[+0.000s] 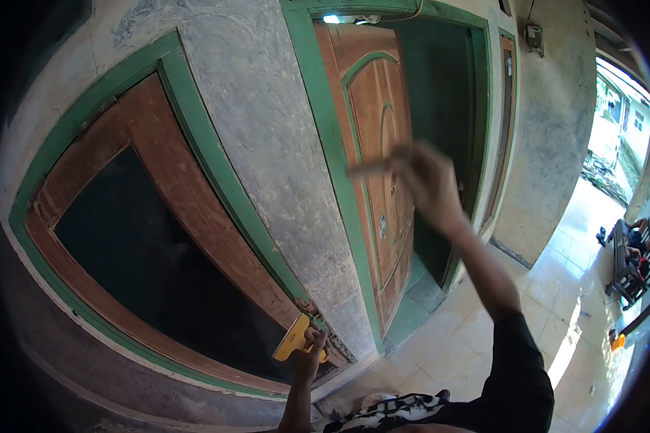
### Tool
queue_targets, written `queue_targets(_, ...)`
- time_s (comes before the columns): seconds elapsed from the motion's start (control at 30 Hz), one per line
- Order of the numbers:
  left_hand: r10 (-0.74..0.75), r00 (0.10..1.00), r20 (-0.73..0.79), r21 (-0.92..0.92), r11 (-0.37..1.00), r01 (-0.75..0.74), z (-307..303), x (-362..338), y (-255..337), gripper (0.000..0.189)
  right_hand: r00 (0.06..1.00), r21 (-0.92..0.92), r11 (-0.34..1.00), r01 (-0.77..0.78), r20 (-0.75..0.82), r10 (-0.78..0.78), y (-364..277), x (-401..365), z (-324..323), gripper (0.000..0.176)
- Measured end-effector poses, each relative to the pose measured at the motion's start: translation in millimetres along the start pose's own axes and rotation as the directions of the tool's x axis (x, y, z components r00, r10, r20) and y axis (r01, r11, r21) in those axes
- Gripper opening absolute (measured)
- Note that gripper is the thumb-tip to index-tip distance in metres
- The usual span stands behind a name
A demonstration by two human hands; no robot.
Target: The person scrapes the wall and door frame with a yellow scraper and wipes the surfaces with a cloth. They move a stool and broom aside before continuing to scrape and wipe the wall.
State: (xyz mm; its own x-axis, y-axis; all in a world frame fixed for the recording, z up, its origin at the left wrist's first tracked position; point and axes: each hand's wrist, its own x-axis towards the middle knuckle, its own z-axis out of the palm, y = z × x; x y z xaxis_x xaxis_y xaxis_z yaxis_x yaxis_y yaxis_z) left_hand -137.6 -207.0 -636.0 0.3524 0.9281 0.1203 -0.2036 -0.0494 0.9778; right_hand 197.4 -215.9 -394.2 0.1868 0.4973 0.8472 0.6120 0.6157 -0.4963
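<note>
Where left fingers (319, 343) curl, a yellow tool (289, 341) protrudes

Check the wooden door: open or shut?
Open: the wooden door stands swung back, and a dark room shows past its edge inside the green frame.

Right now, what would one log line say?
left hand: holding yellow tool near window | right hand: raised, holding blurred thin tool | door: open
</note>
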Motion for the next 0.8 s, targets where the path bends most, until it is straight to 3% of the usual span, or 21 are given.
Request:
queue_targets(0.03,0.005,1.000,0.004,0.000,1.000,-0.005,2.8,-1.7,2.3,0.028,0.991,0.146,0.985,0.091,-0.112,-0.074,-4.6,34.9,-3.3,0.016)
queue_targets(0.1,0.015,1.000,0.000,-0.001,1.000,-0.015,6.3,-4.2,2.3,0.027,0.932,0.194,0.934,0.299,-0.267,-0.243,-6.2,94.3,-11.1,0.016)
queue_targets(0.17,0.049,0.999,0.008,-0.014,0.999,-0.049,8.2,-8.2,-1.8,0.034,0.864,0.144,0.899,0.413,-0.375,-0.337,-10.4,142.2,-17.5,0.017)
queue_targets(0.27,0.047,0.999,-0.026,-0.067,0.997,-0.049,11.6,-13.3,-1.6,0.038,0.850,0.010,0.934,0.356,-0.417,-0.320,-17.8,194.9,-25.6,0.022)
queue_targets(0.33,0.069,0.997,-0.027,-0.067,0.995,-0.070,7.8,-13.8,-4.7,0.039,0.858,0.035,0.933,0.357,-0.406,-0.313,-29.3,213.7,-26.4,0.023)
queue_targets(0.43,0.116,0.993,-0.013,-0.089,0.989,-0.116,2.4,-15.2,-10.4,0.040,0.858,0.062,0.931,0.361,-0.413,-0.305,-42.0,223.9,-19.8,0.020)
queue_targets(0.5,0.095,0.994,-0.054,-0.036,0.995,-0.097,-0.9,-17.2,-14.9,0.040,0.828,-0.079,0.927,0.366,-0.427,-0.363,-42.7,230.6,-19.6,0.019)
queue_targets(0.6,0.128,0.990,-0.052,-0.064,0.989,-0.131,-3.2,-18.4,-18.7,0.039,0.849,-0.121,0.941,0.315,-0.408,-0.337,-40.4,237.6,-19.1,0.017)
queue_targets(0.8,0.100,0.991,-0.093,-0.021,0.995,-0.103,1.4,-23.8,-20.5,0.033,0.899,-0.040,0.960,0.278,-0.342,-0.275,-33.4,245.6,-7.1,0.017)
